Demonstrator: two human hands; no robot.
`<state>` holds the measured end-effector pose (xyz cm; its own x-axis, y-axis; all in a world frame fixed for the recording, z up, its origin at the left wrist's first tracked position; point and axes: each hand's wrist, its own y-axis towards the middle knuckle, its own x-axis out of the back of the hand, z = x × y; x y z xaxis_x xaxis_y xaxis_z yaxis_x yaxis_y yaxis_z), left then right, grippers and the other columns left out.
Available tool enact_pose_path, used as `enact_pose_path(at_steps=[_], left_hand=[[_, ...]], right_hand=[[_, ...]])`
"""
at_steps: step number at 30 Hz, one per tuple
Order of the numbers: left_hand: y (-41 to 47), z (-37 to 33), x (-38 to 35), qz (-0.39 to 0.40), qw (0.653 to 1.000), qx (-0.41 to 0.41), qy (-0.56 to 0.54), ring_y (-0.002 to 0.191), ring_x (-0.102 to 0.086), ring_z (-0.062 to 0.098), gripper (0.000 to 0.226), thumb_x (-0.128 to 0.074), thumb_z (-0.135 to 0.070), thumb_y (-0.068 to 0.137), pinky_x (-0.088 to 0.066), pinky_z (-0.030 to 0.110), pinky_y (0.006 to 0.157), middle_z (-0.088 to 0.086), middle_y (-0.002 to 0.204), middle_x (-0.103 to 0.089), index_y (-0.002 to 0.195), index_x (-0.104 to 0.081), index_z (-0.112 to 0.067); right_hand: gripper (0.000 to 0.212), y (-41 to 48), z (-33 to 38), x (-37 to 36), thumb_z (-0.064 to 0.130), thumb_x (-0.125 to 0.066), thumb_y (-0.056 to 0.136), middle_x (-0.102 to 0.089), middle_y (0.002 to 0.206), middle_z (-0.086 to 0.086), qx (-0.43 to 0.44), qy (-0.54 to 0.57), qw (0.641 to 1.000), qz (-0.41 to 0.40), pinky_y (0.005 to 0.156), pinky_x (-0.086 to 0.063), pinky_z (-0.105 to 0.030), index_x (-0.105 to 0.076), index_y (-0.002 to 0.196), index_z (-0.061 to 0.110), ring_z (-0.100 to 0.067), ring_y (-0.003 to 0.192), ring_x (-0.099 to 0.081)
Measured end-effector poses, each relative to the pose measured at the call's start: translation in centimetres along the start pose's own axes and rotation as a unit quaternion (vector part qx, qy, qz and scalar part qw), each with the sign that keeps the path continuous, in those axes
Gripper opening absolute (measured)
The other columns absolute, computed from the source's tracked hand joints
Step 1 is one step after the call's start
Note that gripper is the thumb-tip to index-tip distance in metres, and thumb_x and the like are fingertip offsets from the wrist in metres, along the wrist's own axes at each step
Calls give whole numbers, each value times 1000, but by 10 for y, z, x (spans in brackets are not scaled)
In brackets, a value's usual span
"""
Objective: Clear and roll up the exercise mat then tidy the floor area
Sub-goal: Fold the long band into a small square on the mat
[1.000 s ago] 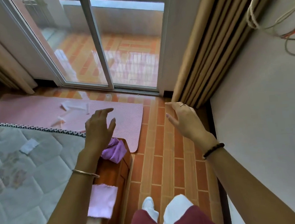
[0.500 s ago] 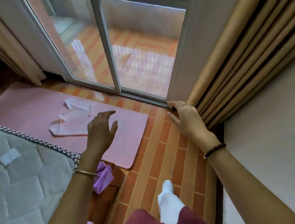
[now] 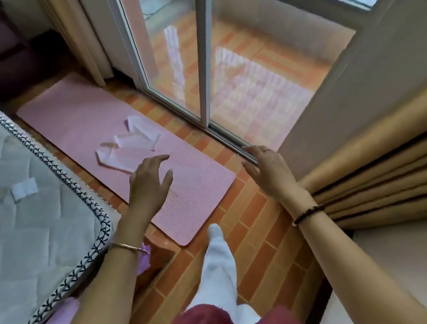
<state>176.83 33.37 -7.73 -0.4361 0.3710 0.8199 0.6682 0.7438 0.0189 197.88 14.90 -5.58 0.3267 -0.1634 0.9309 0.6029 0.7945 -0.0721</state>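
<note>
Our pink mat [image 3: 79,116] lies flat on the brick floor [image 3: 254,225], not rolled up yet. White folded sheets [image 3: 128,146] sit on the mat near its middle; we cannot tell if they are cloth or paper. Our left hand [image 3: 148,185] floats over the near end of the mat, fingers loose and spread, holding nothing. Our right hand [image 3: 267,172] is just past the mat's right edge, also spread and holding nothing. The bed [image 3: 32,229] is left of the mat, the glass door [image 3: 173,69] is behind it, and our white sock [image 3: 219,251] is near its corner.
</note>
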Motion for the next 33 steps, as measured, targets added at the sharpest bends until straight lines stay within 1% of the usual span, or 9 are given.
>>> enact_pose_path(at_steps=[4,9,13,16,21,24,26,30,33], left_hand=[[41,9,-13,-6,999,44,-4,118,-50,26,35,-54,-23,95,-32,49,101,6,128,-54,129,-52,-19],[98,10,-26,-11,996,86,-5,119,-50,26,35,-54,-24,95,-32,48,102,6,130,-53,130,-52,-19],[149,-1,-23,-24,996,86,-1,119,-50,24,35,-53,-23,96,-30,42,103,5,129,-53,130,-52,-19],[180,-6,-18,-37,996,83,13,119,-49,24,35,-52,-23,96,-29,40,103,4,129,-53,130,-52,-19],[219,5,-25,-61,992,106,23,119,-49,22,35,-53,-23,95,-26,37,106,1,130,-53,130,-52,-20],[231,17,-35,-67,987,143,25,117,-50,24,35,-54,-22,95,-29,40,104,3,128,-54,129,-53,-19],[235,28,-45,-70,983,167,26,117,-49,24,36,-54,-23,94,-30,41,103,2,128,-54,130,-53,-20],[247,65,-78,-89,972,215,25,119,-47,24,37,-53,-23,95,-30,40,105,1,130,-53,131,-52,-20],[259,98,-115,-99,969,222,35,120,-44,20,36,-54,-21,96,-27,37,104,1,131,-52,131,-52,-18]], right_hand=[[44,60,-3,-6,41,-47,97,-52,134,-2,28,-10,999,29,101,-43,-39,-43,138,26,-21,120,-51],[44,133,-7,2,39,-47,97,-52,133,-3,79,-41,993,76,99,-42,-36,-44,138,24,-22,117,-52],[43,187,-7,10,37,-48,97,-54,133,-2,127,-49,989,66,101,-43,-37,-46,137,23,-20,116,-53],[41,224,-3,12,35,-50,97,-54,133,-2,140,-44,987,66,101,-43,-36,-46,136,22,-20,115,-53],[41,287,2,-3,38,-48,97,-57,127,-6,174,-31,980,94,98,-42,-42,-47,135,21,-26,114,-53],[41,322,8,-23,36,-48,97,-55,130,-6,208,-32,970,121,97,-41,-41,-48,135,21,-27,115,-53],[42,344,12,-43,36,-49,96,-55,131,-5,233,-31,963,132,99,-40,-41,-48,135,21,-26,118,-52],[43,391,16,-102,39,-48,96,-55,133,-5,283,-16,947,153,99,-44,-43,-48,135,21,-26,120,-52],[43,418,10,-156,37,-49,96,-52,136,-4,314,-6,936,158,103,-41,-43,-46,137,22,-23,124,-48]])
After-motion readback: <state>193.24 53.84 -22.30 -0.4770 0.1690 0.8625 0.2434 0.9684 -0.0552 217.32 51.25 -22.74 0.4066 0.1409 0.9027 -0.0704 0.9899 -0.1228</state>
